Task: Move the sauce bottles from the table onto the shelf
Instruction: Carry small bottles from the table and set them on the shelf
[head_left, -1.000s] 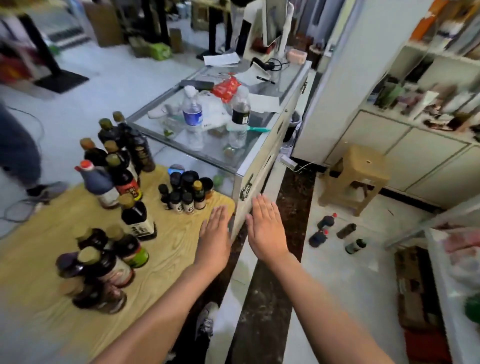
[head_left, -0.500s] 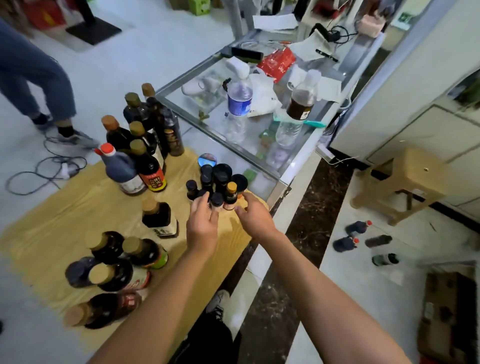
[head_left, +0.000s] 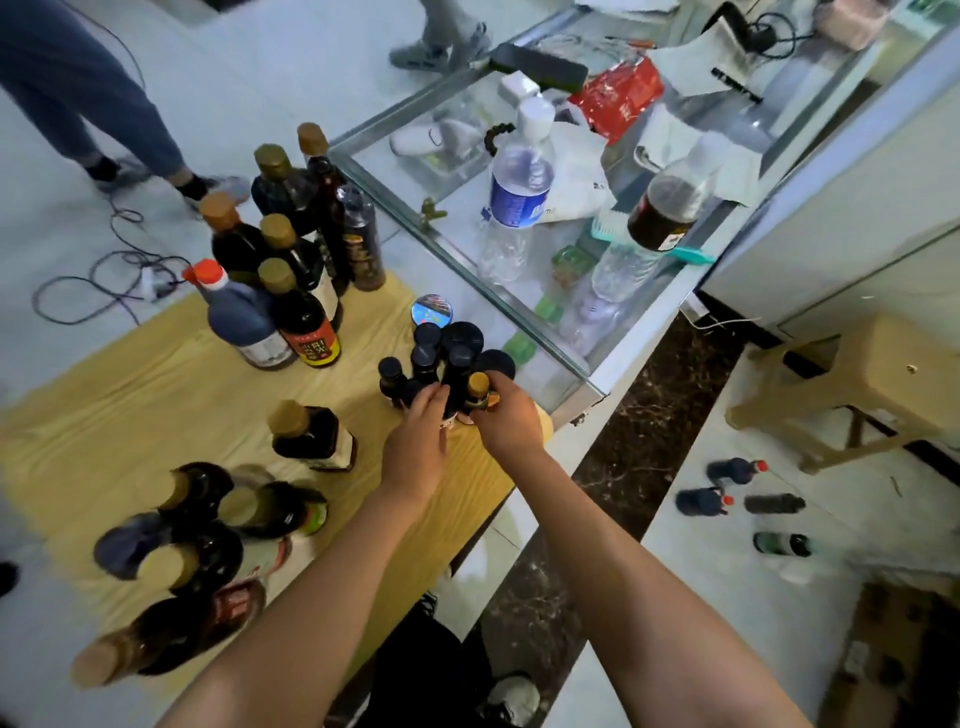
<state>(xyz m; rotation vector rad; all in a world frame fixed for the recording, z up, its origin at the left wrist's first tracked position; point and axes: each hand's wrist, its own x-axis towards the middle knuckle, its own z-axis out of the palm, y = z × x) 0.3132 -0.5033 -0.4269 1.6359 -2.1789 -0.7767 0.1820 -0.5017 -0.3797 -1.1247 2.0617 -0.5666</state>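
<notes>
- My left hand (head_left: 415, 447) and right hand (head_left: 506, 418) are both in at the cluster of small dark bottles (head_left: 441, 358) standing near the far corner of the wooden worktop (head_left: 130, 395), right beside the glass counter (head_left: 597, 291).
- My left fingers (head_left: 428, 402) are curled around the nearest small dark-capped bottle in that cluster; how firmly they have it I cannot tell, as my hand hides its body.
- My right fingers (head_left: 491, 387) are pinched round the small gold-capped bottle (head_left: 478, 389), holding it just under the cap.
- The rest of the sauce bottles are spread across the worktop: a tall group (head_left: 291, 249) at the far left, one lone bottle (head_left: 311, 434) in the middle, and a blurred bunch (head_left: 197, 535) near me, at least one of them apparently lying down.
- The shelf is not in sight from here, so I judge nothing has yet been carried over in this reach.
- Main risk: the small bottles stand packed and touching. Lifting two at once could drag or tip a neighbour, and a domino fall looks likely.
- The cluster sits close to the worktop's edge, so a knocked bottle could roll off to the floor, where several bottles (head_left: 737, 493) already lie.
- Gripping by the neck alone could let a bottle swing or slip.
</notes>
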